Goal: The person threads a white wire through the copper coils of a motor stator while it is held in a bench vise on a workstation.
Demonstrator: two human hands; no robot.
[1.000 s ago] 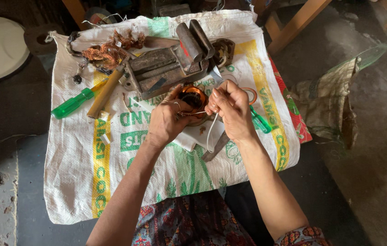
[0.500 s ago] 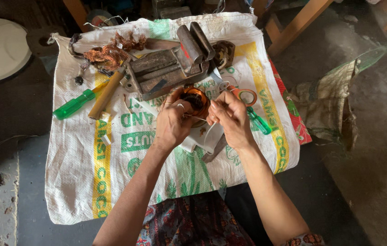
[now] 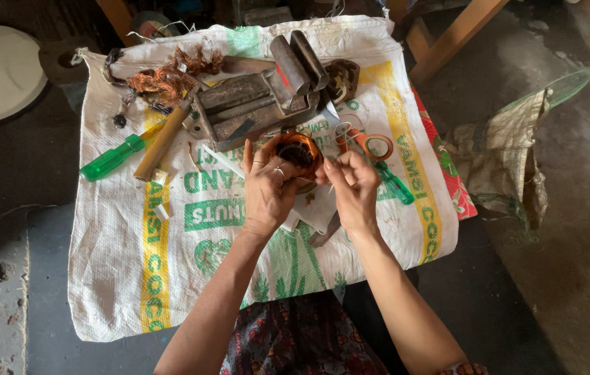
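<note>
Hands meet over the middle of the bench, above a white woven sack printed in green and yellow (image 3: 170,278) that covers it. The left hand (image 3: 267,191) has its fingers wrapped around a round copper-wound coil (image 3: 298,151), gripping it from the left. The right hand (image 3: 354,187) sits just beside it, fingers pinched together at the coil's right rim; what they pinch is too small to tell. Toward the bench's far edge lies a grey metal vise (image 3: 260,101), with a tangle of loose copper wire (image 3: 163,80) at the far left corner. A green-handled screwdriver (image 3: 111,160) and a wooden handle (image 3: 163,142) rest left of the vise. An orange tape roll (image 3: 377,147) lies just right of the hands.
</note>
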